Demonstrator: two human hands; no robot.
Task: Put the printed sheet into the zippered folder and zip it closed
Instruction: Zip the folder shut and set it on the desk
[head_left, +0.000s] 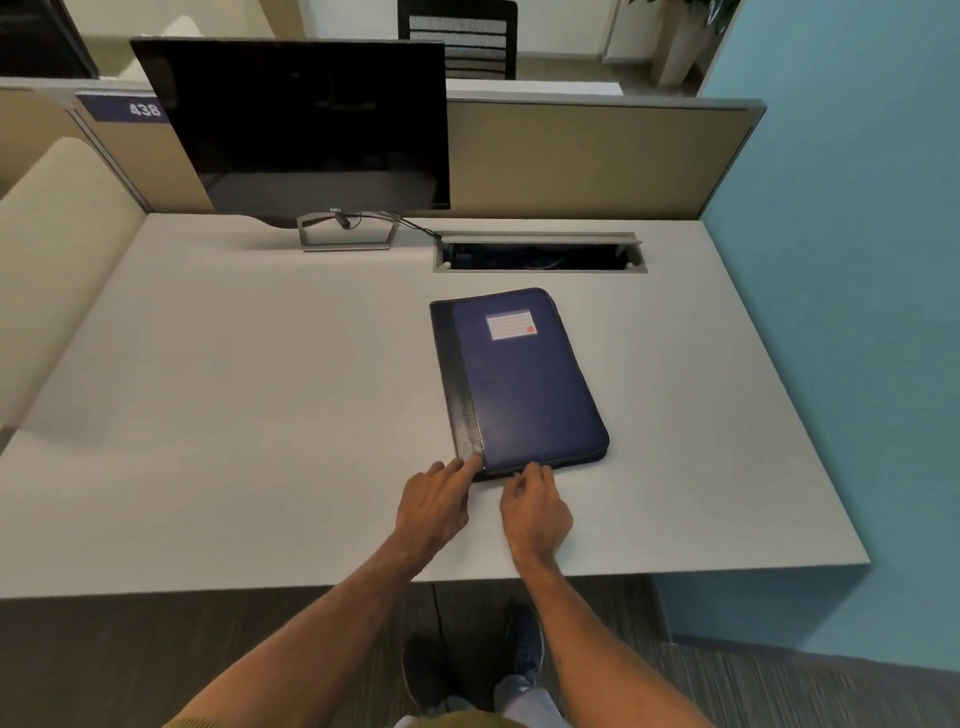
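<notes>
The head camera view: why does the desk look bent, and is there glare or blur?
In the head view the wide-angle lens bows the desk edges and the partition; the dark monitor shows faint reflections; the folder carries a soft sheen near its front; the left hand and right hand look slightly soft; shadows are mild.

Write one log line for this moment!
zippered folder: cover shut, flat on desk | left hand: fingertips on near-left corner | right hand: curled at near edge
</notes>
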